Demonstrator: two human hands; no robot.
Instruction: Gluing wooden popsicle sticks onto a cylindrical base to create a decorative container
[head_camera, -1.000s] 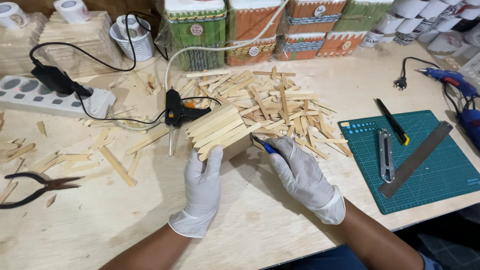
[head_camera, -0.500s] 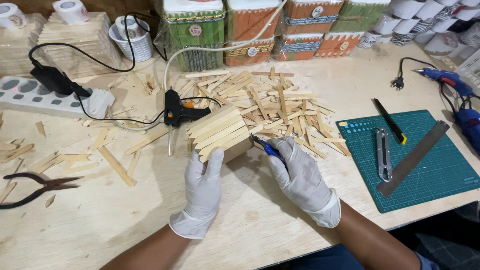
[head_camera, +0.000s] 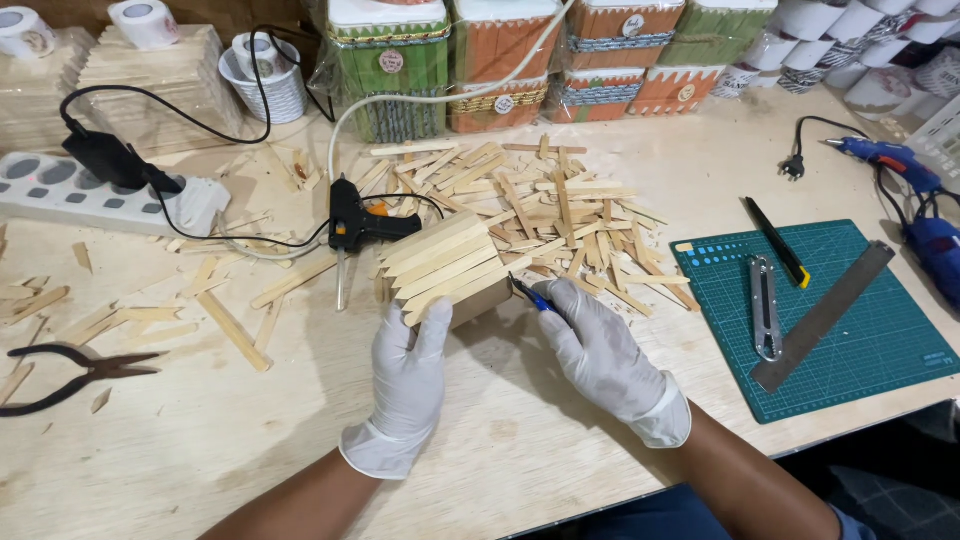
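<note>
Two gloved hands work mid-bench. Far left lie black pliers (head_camera: 75, 375); behind them a power strip (head_camera: 100, 195) feeds the black glue gun (head_camera: 362, 226), resting just beside the little stick-clad box (head_camera: 445, 272). The left hand (head_camera: 408, 385) curls its fingers around the box's near end, holding it down. The right hand (head_camera: 600, 360) pinches a blue-handled tool (head_camera: 532, 296), tip touching the box's right edge. Loose sticks (head_camera: 560, 215) are heaped behind; a green cutting mat (head_camera: 820, 320) sits far right. A slip could, I'd guess, pry a glued stick loose or nick the glove.
</note>
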